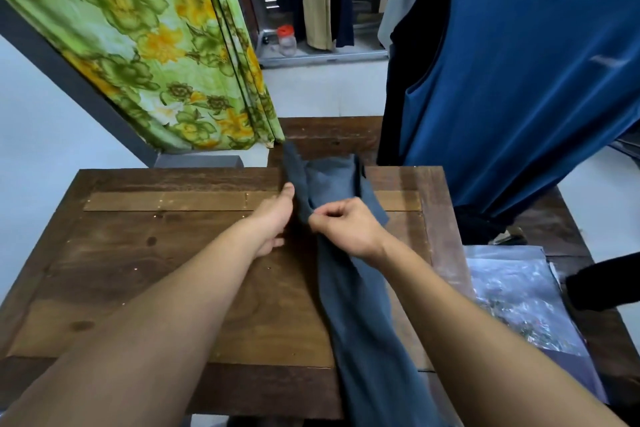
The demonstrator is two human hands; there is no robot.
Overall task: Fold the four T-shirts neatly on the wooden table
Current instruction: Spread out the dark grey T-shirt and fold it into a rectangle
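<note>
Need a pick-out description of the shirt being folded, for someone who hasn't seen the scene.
Start at the wooden table. A long, narrow grey-blue T-shirt lies down its right half, with the right hand pinching it and the left hand at its edge. Unlike the brighter blue shirt hanging to the right, it lies on the tabletop.

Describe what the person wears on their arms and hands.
Nothing visible: the left hand and the right hand are ungloved, with no rings, watch or bracelet. No sleeve or cuff comes into view anywhere up to the frame's lower edge.
</note>
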